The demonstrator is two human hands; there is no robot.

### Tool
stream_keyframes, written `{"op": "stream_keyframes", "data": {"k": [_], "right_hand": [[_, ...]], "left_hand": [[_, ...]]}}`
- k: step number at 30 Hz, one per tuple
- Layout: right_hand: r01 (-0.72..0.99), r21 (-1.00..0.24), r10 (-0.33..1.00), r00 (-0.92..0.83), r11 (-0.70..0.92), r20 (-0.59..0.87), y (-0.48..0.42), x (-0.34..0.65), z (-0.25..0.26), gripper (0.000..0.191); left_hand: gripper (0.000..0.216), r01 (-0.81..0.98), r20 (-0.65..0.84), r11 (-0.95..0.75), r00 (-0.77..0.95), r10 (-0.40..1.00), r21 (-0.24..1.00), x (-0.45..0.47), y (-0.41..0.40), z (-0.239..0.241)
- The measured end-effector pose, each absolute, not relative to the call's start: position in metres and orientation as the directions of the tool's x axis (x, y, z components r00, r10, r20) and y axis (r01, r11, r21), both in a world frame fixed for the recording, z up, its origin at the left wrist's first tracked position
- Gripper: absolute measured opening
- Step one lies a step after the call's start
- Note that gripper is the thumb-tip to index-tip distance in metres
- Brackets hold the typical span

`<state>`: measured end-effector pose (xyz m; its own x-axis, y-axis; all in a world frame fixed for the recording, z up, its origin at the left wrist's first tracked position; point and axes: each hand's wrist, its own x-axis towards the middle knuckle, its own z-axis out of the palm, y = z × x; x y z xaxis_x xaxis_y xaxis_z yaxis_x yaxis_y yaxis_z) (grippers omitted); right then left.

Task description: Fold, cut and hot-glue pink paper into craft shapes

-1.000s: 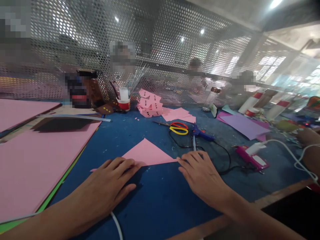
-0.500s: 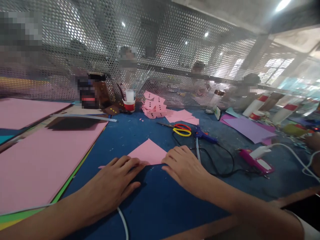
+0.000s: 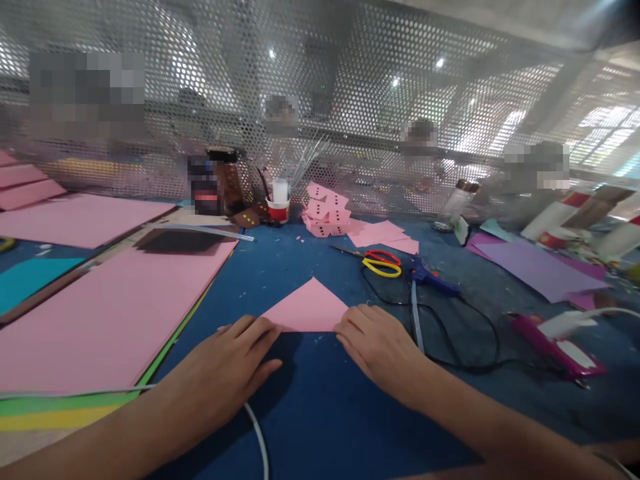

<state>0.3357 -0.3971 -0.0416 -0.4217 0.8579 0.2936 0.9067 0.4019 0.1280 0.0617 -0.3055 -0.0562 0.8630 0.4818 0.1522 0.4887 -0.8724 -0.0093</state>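
Note:
A folded sheet of pink paper (image 3: 311,310) lies on the blue tabletop, one point facing away from me and a straight fold along the near side. Its left corner is under the fingers of my left hand (image 3: 240,360), which press it down; the thumb sticks out apart from them, so this hand is open. My right hand (image 3: 380,347) has its thumb and fingers closed together at the right corner, covering that tip. Beyond the right hand lie scissors (image 3: 383,268) with red and yellow handles and a blue glue gun (image 3: 433,279).
Large pink sheets (image 3: 100,313) are stacked at left. At the back stand a paper cup (image 3: 279,210) and a pile of dotted pink pieces (image 3: 325,212) before a perforated metal screen (image 3: 350,87). A magenta glue gun (image 3: 557,347) and purple paper (image 3: 543,263) lie at right.
The view has swung left, so things appear shifted to the right. Both hands stay at the paper's corners, and its near fold now shows as a straighter line.

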Motion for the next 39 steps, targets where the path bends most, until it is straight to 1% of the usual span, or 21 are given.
{"op": "stream_keyframes", "data": {"k": [3,9,12,17,20,22,25,28,32,37,39], "right_hand": [[0.9,0.122,0.85,-0.435,0.419,0.297,-0.397,0.337,-0.041,0.011],[0.899,0.075,0.848,-0.432,0.431,0.306,-0.398,0.336,-0.038,0.013],[0.902,0.054,0.856,-0.423,0.428,0.297,-0.397,0.336,-0.038,0.014],[0.912,-0.025,0.877,-0.385,0.409,0.287,-0.392,0.337,-0.04,0.011],[0.911,-0.061,0.884,-0.377,0.408,0.277,-0.39,0.338,-0.04,0.012],[0.912,-0.063,0.885,-0.376,0.406,0.274,-0.389,0.339,-0.038,0.013],[0.91,-0.074,0.886,-0.374,0.407,0.275,-0.388,0.339,-0.037,0.013],[0.907,-0.091,0.889,-0.376,0.41,0.263,-0.386,0.341,-0.037,0.013],[0.912,-0.04,0.889,-0.388,0.409,0.243,-0.386,0.343,-0.038,0.015],[0.891,0.092,0.854,-0.452,0.444,0.258,-0.386,0.344,-0.039,0.014],[0.883,0.127,0.841,-0.47,0.453,0.267,-0.386,0.343,-0.04,0.014]], "left_hand": [[0.039,0.52,0.211,-0.854,0.836,0.506,-0.013,0.048,-0.306,-0.06],[0.049,0.6,0.286,-0.795,0.78,0.557,-0.088,0.023,-0.311,-0.064],[0.047,0.612,0.312,-0.785,0.768,0.559,-0.1,0.013,-0.31,-0.063],[0.032,0.569,0.328,-0.82,0.788,0.522,-0.063,0.021,-0.299,-0.043],[0.027,0.447,0.341,-0.895,0.842,0.419,-0.004,0.048,-0.292,-0.031],[0.024,0.382,0.295,-0.924,0.883,0.365,0.0,0.067,-0.289,-0.03],[0.023,0.367,0.246,-0.93,0.905,0.348,-0.034,0.085,-0.285,-0.036],[0.025,0.392,0.238,-0.92,0.895,0.378,-0.01,0.086,-0.28,-0.045],[0.025,0.425,0.259,-0.904,0.87,0.419,0.036,0.08,-0.273,-0.052],[0.029,0.388,0.301,-0.92,0.884,0.358,-0.044,0.08,-0.272,-0.049],[0.028,0.38,0.297,-0.924,0.887,0.353,-0.037,0.081,-0.274,-0.046]]}}
